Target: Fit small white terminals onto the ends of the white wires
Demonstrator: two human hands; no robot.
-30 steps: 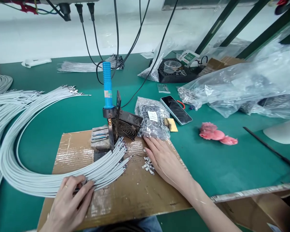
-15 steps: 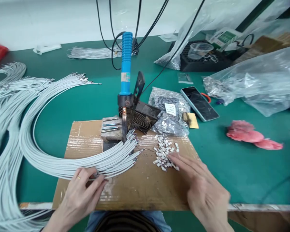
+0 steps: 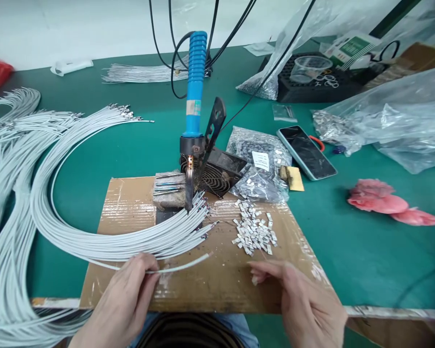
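My left hand [image 3: 136, 282] pinches a single white cable [image 3: 184, 266], whose free end points right, apart from the large curved bundle of white cables [image 3: 105, 246] just behind it. My right hand [image 3: 299, 295] is closed, thumb and fingers together, over the cardboard sheet [image 3: 210, 295]. A pale bit shows at its fingertips; whether it is a small piece or a nail I cannot tell. Beyond that hand lies a loose pile of small white connector pieces [image 3: 253, 229]. A blue-handled soldering iron [image 3: 195, 87] stands tip down over the bundle's ends.
More white cable bundles [image 3: 10, 208] lie at the left. Behind the pile are a clear bag of parts [image 3: 261, 164], a yellow sponge piece [image 3: 295, 179] and a phone [image 3: 308, 152]. Pink crumpled material [image 3: 387, 200] lies at the right. Black cords [image 3: 271, 67] hang behind the iron.
My left hand has separated one cable from the bundle and drawn it toward me. The right hand has moved back from the pile of pieces, its fingers now bent together.
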